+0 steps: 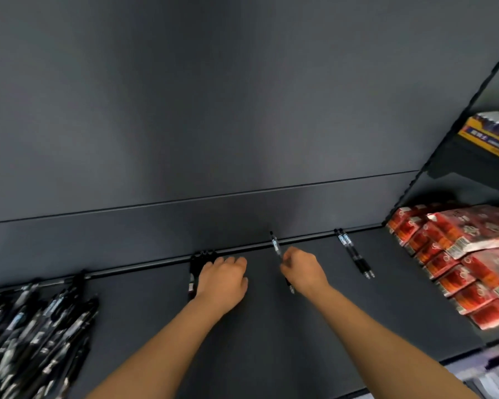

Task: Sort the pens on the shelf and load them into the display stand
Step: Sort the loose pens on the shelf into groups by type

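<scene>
A big heap of black pens with clear middles (38, 338) lies at the left end of the flat dark grey shelf (271, 335). The left hand (221, 279) rests palm down on a small bunch of black pens (195, 269) by the back wall, fingers curled over them. The right hand (303, 270) pinches one thin black pen (275, 246), tilted up. Two more black pens (353, 253) lie side by side further right, near red packets (455, 260).

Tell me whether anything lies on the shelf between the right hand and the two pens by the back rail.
Nothing visible does. The right hand, gripping one black pen, has only bare dark shelf between it and the pair of black pens.
</scene>
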{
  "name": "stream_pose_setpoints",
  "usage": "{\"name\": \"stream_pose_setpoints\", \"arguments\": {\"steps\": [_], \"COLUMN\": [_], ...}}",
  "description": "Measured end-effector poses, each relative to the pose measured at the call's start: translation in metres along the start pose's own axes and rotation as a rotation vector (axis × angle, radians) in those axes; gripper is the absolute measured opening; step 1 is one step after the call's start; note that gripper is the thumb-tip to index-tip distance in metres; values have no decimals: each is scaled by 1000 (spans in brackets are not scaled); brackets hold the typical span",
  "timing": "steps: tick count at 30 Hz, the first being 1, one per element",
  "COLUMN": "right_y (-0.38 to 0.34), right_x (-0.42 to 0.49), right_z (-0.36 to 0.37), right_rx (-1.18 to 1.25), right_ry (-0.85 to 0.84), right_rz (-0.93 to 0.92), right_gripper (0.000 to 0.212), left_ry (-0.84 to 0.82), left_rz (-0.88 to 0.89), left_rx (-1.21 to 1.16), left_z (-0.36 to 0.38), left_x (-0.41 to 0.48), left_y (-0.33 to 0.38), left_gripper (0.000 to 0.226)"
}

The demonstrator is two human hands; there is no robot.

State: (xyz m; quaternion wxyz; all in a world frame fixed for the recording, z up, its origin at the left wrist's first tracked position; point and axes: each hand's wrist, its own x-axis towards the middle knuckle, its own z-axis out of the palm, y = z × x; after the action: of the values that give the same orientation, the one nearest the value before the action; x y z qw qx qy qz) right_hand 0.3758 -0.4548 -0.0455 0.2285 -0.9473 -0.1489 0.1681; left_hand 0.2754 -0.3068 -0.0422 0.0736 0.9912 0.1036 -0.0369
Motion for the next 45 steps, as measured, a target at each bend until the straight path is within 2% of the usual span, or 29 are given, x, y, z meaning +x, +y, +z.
{"name": "stream_pose_setpoints", "arguments": {"steps": [9, 12, 17, 19, 21, 24, 30, 33, 39, 45], "right_y": [80, 91, 105, 110, 114, 118, 112, 95, 25, -53], "right_x": [24, 33, 42, 45, 48, 55, 52, 46, 29, 0], "right_z": [-55, -59, -54, -54, -54, -54, -55, -53, -35, -3], "right_rx": [-235, -313, -524, -494, -364, -294, -388, -400, -370, -362], "right_ry": [93, 108, 183, 203, 178, 154, 167, 232, 225, 168], "right_rz": [183, 188, 152, 182, 216, 194, 148, 21, -429, -657], "right_gripper": [21, 19, 35, 43, 49, 45, 46, 44, 36, 36], "left_ry": [-28, -47, -76, -85, -98, -103, -85, -56, 23, 124], "left_rz": [143, 157, 169, 170, 172, 181, 162, 139, 59, -55], "left_rx": [-20, -16, -19, -34, -46, -45, -53, -51, -31, -51], "left_z": [3, 7, 11, 12, 14, 16, 12, 8, -15, -36], "left_x": [43, 51, 60, 62, 62, 62, 59, 51, 20, -27], "left_y": [79, 84, 84, 83, 82, 82, 76, 69, 33, -26], "left_gripper": [24, 23, 23, 22, 22, 21, 21, 21, 23, 21]}}
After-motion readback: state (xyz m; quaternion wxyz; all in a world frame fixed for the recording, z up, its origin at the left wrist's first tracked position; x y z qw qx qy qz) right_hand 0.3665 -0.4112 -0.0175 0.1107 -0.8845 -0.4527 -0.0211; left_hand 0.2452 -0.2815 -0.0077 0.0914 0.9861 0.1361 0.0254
